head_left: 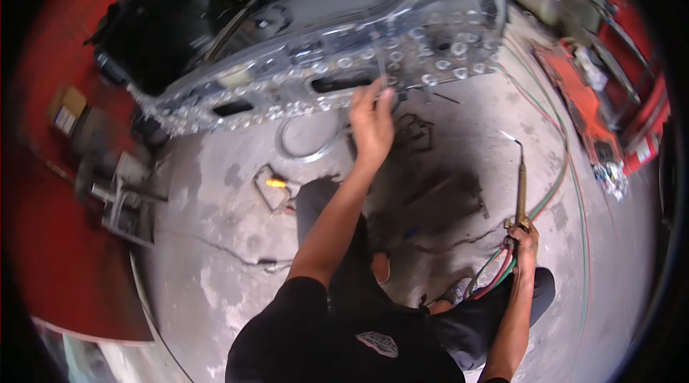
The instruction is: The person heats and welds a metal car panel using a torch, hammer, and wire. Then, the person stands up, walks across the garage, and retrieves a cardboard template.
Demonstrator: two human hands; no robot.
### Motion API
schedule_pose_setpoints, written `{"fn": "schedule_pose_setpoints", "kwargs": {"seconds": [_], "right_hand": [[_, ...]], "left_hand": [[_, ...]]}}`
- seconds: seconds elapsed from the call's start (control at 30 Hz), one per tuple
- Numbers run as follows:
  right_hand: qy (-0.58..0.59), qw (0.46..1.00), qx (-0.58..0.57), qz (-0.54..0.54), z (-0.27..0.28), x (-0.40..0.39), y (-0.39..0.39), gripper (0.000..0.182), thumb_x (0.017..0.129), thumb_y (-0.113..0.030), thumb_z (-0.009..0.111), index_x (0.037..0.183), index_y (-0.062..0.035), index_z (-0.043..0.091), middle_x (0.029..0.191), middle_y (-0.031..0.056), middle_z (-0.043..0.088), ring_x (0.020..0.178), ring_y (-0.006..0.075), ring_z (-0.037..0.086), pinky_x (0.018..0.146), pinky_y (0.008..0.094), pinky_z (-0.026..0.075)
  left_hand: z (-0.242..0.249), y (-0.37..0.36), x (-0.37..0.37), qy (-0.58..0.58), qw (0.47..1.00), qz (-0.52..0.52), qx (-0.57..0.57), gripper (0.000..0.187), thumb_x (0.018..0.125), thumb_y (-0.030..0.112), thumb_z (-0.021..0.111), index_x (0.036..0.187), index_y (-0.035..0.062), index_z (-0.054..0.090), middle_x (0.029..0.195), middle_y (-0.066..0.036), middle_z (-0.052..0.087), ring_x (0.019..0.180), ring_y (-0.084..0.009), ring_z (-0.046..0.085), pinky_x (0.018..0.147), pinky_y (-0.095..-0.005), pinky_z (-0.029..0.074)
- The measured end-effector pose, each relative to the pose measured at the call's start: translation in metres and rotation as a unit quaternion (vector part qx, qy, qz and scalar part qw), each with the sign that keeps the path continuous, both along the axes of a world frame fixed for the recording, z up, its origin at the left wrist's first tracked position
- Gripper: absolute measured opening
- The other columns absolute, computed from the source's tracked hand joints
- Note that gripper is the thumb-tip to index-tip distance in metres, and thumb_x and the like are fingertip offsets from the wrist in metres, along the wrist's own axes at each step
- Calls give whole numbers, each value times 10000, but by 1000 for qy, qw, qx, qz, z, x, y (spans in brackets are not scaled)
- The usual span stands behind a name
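Note:
In my right hand (526, 239) is a brass gas welding torch (522, 186), my fingers wrapped round its handle. The torch points up and away from me, and a small bright flame shows at its bent tip. My left hand (372, 121) is raised to the lower edge of a car body panel (287, 67), fingers pinched on a thin metal wire (382, 60) that blurs against the panel. Rows of shiny round spots and two dark slots run along this panel. Red and green hoses (495, 282) hang from the torch beside my knee.
On the concrete floor lie a coil of wire (310, 158) and a yellow-handled tool (275, 183). The hoses trail along the floor at right, near a red floor jack (578, 107). A metal stand (129, 193) is at left.

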State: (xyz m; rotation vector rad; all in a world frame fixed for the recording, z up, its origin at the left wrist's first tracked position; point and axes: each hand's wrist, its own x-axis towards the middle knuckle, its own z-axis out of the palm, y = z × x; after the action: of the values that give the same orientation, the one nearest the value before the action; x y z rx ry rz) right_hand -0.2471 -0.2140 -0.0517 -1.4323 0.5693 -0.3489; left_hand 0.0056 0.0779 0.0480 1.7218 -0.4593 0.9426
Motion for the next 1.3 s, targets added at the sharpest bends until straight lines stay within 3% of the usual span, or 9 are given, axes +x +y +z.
{"fn": "schedule_pose_setpoints", "kwargs": {"seconds": [0.4, 0.43, 0.53, 0.77, 0.87, 0.97, 1.07, 1.17, 1.3], "right_hand": [[-7, 999, -16, 49, -31, 4, -16, 367, 740, -257, 612, 977, 23, 590, 677, 33, 515, 513, 133, 500, 489, 274, 485], [-4, 999, -18, 50, -29, 3, -13, 371, 742, -258, 612, 981, 24, 590, 680, 35, 518, 515, 134, 501, 488, 274, 485], [5, 998, -14, 58, -28, 7, -10, 381, 749, -272, 622, 989, 23, 597, 689, 38, 524, 528, 131, 505, 499, 268, 490], [-8, 996, -6, 87, -27, 7, -10, 374, 754, -275, 635, 984, 18, 603, 703, 25, 527, 529, 117, 503, 502, 260, 487], [-15, 996, -2, 89, -29, 9, -9, 375, 751, -274, 639, 985, 16, 601, 710, 21, 530, 528, 114, 502, 498, 259, 480], [-15, 995, -3, 97, -28, 9, -8, 365, 755, -268, 634, 982, 15, 597, 721, 25, 534, 530, 115, 505, 495, 260, 478], [-25, 994, 19, 100, -27, 10, -8, 326, 769, -223, 620, 991, 14, 587, 749, 38, 552, 539, 124, 516, 497, 262, 480], [-37, 995, 65, 64, -24, 8, -7, 296, 785, -155, 607, 1029, 9, 568, 799, 55, 578, 564, 134, 536, 502, 264, 483], [-78, 987, 132, 42, -22, 7, -9, 242, 796, -126, 637, 1006, -38, 556, 783, 30, 559, 607, 121, 537, 539, 251, 459]], "left_hand": [[2, 16, 21, 11, 999, 27, -25, 108, 863, 95, 689, 894, -4, 716, 1088, -203, 549, 976, -347, 574, 833, -402, 464], [3, 17, 21, 52, 997, -4, -63, 99, 856, 94, 698, 891, 4, 718, 1311, -243, 508, 1094, -369, 570, 889, -392, 464], [-6, 20, 35, 61, 992, -65, -91, 104, 853, 105, 706, 885, 6, 719, 1394, -237, 492, 1135, -377, 565, 919, -399, 461], [18, 23, 19, -2, 993, 40, 110, 123, 850, 115, 698, 886, 1, 728, 1197, -135, 665, 1193, -336, 508, 992, -448, 403], [17, 21, 34, -101, 987, -24, 124, 106, 829, 112, 696, 878, 18, 705, 1033, -141, 697, 1035, -356, 566, 966, -507, 390], [22, 22, 39, -16, 979, -104, 177, 124, 858, 113, 675, 903, -1, 688, 933, -153, 696, 882, -354, 609, 884, -474, 449], [29, 14, 30, 2, 983, -174, 61, 185, 913, 132, 638, 1026, 4, 710, 724, -99, 656, 594, -249, 592, 718, -368, 503], [19, 12, 25, 92, 967, -233, -56, 222, 932, 122, 627, 1090, -23, 685, 696, -19, 597, 584, -127, 516, 576, -278, 451], [-15, 20, 34, 164, 939, -248, -173, 201, 939, 81, 607, 1075, -51, 673, 783, -13, 638, 681, -95, 521, 626, -290, 457]]}}
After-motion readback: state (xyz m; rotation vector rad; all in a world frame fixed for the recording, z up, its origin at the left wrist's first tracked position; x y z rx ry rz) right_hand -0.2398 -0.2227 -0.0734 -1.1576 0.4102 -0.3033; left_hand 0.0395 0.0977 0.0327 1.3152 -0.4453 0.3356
